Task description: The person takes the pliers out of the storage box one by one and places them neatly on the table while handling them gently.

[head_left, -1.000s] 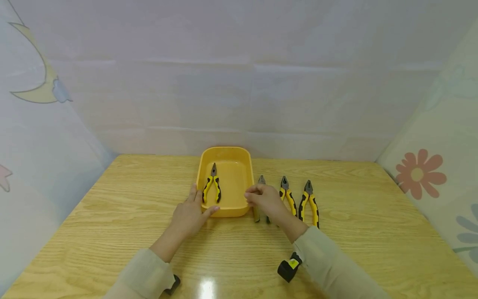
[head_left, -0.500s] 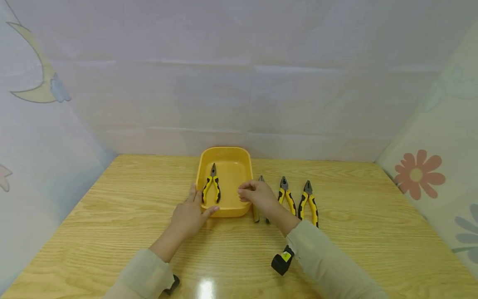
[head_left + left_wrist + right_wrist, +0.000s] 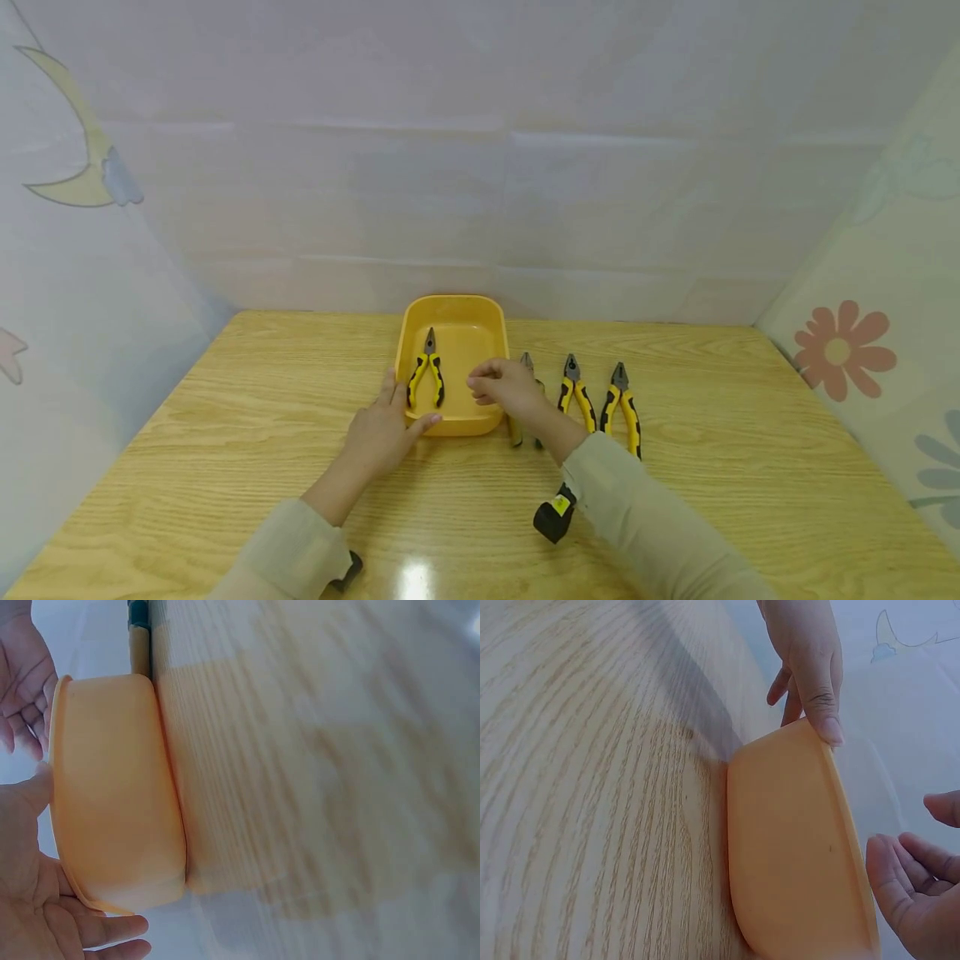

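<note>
My left hand rests at the near left corner of a yellow plastic box, its thumb on the front rim and fairly straight fingers along the left wall. Inside the box, on its left side, lie yellow-and-black needle-nose pliers, tip pointing away. Over the right half of the box hovers my right hand, with nothing in its loosely bent fingers; in the right wrist view a gap shows between its thumb and fingers. Beneath that wrist, pliers with dull green-tan handles are partly hidden.
Right of the box, yellow-and-black pliers and another such pair of pliers lie side by side on the wooden table. A pale wall covering stands right behind the box.
My right hand has moved left, from above the green-tan pliers and the box's right rim to over the box's inside. The left hand, the box and the pliers stay put.
</note>
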